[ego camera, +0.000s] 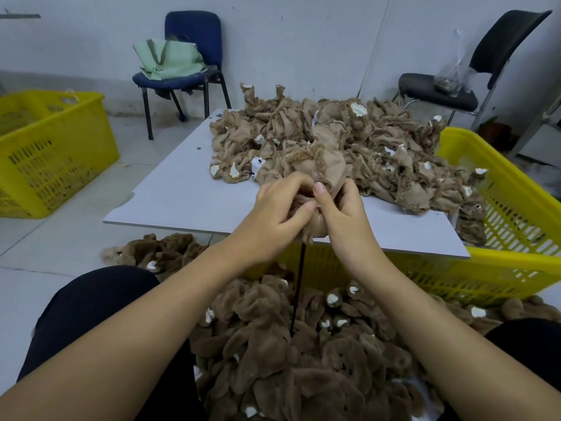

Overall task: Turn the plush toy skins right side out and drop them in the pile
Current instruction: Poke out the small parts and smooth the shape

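Above near edge of white board (188, 189), left hand (280, 205) and right hand (341, 212) both clenched on 1 tan inside-out plush skin (326, 168); thin black rod (299, 287) below; furry brown pile (288, 360) underneath.

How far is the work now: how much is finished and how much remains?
Done: a fluffy brown pile lies on the floor between the knees. In hand: the left hand and right hand grip one skin over the board's edge. Left: a big heap of inside-out skins on the board. Roughly halfway.
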Motion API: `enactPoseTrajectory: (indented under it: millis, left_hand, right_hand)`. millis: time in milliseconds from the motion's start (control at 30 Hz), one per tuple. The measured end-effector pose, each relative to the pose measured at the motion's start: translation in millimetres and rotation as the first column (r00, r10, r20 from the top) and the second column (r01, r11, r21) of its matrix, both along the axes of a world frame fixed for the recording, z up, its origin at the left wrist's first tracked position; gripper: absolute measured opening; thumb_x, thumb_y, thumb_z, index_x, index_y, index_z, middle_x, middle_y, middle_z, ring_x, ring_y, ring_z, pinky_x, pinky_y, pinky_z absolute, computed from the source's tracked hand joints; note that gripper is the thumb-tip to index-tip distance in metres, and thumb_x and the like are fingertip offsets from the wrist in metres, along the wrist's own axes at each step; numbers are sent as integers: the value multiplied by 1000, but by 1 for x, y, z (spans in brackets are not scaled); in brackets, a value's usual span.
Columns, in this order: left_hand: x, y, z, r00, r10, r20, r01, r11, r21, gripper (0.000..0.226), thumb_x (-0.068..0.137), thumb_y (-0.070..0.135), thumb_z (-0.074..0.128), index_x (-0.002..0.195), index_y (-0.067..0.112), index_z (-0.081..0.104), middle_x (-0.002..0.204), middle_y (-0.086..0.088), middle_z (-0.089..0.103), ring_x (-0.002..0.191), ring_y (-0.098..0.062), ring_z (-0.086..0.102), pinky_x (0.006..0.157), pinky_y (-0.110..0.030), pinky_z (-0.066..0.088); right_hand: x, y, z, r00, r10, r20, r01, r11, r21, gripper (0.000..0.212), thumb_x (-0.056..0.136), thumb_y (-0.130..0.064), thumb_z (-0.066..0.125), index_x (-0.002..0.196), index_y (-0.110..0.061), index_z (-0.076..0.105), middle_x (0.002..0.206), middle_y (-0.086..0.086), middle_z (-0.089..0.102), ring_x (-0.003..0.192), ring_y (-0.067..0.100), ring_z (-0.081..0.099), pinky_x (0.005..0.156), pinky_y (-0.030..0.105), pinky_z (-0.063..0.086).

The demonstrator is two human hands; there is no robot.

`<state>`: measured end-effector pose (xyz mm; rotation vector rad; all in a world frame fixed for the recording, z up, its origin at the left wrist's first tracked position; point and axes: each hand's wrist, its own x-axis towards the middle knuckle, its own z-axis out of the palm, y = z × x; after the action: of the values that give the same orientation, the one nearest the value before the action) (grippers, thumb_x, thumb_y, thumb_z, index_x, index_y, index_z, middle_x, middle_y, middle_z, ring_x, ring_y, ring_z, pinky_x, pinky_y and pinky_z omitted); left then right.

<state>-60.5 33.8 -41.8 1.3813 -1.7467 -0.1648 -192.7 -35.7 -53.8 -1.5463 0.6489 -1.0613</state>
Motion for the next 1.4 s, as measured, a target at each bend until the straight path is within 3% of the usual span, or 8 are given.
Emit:
enactPoseTrajectory:
  millis: [100,200,400,600,900,967,1133,1400]
  left_hand:
    - [-5,-2,3,997,1,-74,-2,1000,-15,38,96,26,57,131,12,52,110,9,59,106,-17,58,97,-53,46]
    - [-2,-6,-1,994,-34,-99,28,997,-67,48,93,23,64,137,11,52,113,25,53,103,3,54,93,-24,45]
    - [0,-8,-6,994,-46,-102,29,986,-165,50,87,28,75,130,17,52,100,26,52,81,-5,51,74,-18,44]
    - [-6,-6,-14,1000,17,-24,-23,956,-292,48,85,31,75,123,16,50,100,29,50,85,8,51,75,-14,41]
    - [-15,-4,-22,984,157,79,-114,914,-389,35,85,28,78,92,-3,63,91,-10,50,86,-16,46,75,-20,39]
    - [-14,-4,-21,980,152,131,-89,914,-396,30,85,23,78,89,-3,63,93,-15,50,87,-21,47,76,-25,40]
    - [-16,-5,-20,980,119,161,-52,926,-373,24,80,15,77,79,0,58,94,-14,44,85,-26,44,67,-35,41]
    - [-17,-5,-25,965,154,214,-64,924,-376,23,83,16,79,90,2,62,116,-6,38,100,-32,49,84,-42,46]
  right_hand:
    - [2,2,1,1000,22,-10,-22,999,45,16,105,-33,50,116,-21,54,113,3,67,106,16,68,83,32,58]
    - [-1,0,5,999,34,-23,-34,999,4,23,107,-32,47,125,-20,55,121,2,67,113,15,66,92,36,56]
    - [-9,0,12,973,-139,-186,95,969,-230,25,105,-33,52,92,-11,56,97,4,54,104,39,53,88,66,47]
    - [-9,5,19,997,-66,-44,54,973,-224,36,100,-25,62,74,-6,46,96,5,43,89,17,56,60,22,55]
    - [-6,1,15,997,-67,49,70,995,-66,29,88,-18,58,74,1,39,94,9,44,83,10,47,75,20,42]
    - [-7,4,16,997,-69,42,74,989,-128,11,83,-13,51,85,-12,40,89,4,39,74,9,42,65,21,39]
    - [-10,-1,20,986,-151,-75,80,810,-580,37,82,3,43,112,-16,51,118,4,36,96,-4,45,86,10,39]
    - [-5,-1,-9,971,-156,-180,41,853,-520,19,99,-22,38,97,-7,50,99,6,50,93,8,48,78,18,39]
